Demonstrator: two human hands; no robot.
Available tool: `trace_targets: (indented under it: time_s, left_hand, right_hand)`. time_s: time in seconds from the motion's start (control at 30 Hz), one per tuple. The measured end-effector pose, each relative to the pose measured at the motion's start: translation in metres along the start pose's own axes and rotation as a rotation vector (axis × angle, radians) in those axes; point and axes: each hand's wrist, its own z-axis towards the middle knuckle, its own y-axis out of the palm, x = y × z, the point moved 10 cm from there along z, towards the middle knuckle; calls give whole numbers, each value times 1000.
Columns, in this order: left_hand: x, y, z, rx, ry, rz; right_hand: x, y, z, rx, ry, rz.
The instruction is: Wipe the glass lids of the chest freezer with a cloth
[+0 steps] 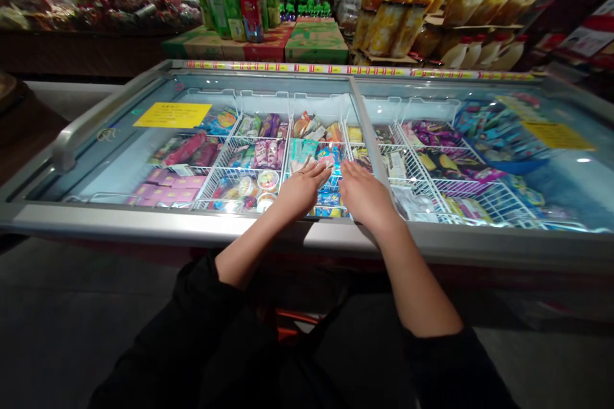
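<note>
Both my hands reach over a chest freezer (268, 220) with sliding glass lids. My left hand (302, 186) is palm down above the left glass lid (263, 84), its fingers stretched out and holding nothing. Beside it, my right hand (362, 192) lies flat with extended fingers, close to the lid's metal frame (367, 118). Whether either hand touches the glass I cannot tell. Below the glass, white wire baskets (225, 152) hold wrapped ice creams. A teal packet (302, 150) and blue packets (329, 199) lie under my hands. Ice cream cups (267, 179) sit to the left.
Yellow signs (173, 115) are stuck on the glass. Behind the freezer stand green bottles (233, 13), cardboard boxes (316, 45) and jars of yellow fruit (388, 29). Packaged goods (134, 3) fill a display at the back left. A curved handle (67, 144) rises at the freezer's left.
</note>
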Motion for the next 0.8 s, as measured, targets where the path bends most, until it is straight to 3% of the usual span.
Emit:
trace_targets:
  time_s: [0.13, 0.3, 0.47, 0.63, 0.8]
  left_hand:
    - [-19, -8, 20, 0, -58, 1]
    - [-21, -13, 5, 5, -98, 13]
    - [-19, -7, 15, -54, -103, 35]
    - [-49, -13, 46, -29, -205, 75]
    - [-39, -10, 27, -15, -142, 110]
  right_hand:
    - [17, -2, 64, -78, 1, -17]
    - [30, 17, 117, -130, -51, 35]
    - [46, 37, 127, -50, 11, 54]
    - [49, 41, 124, -49, -1, 71]
    - [49, 39, 124, -38, 47, 59]
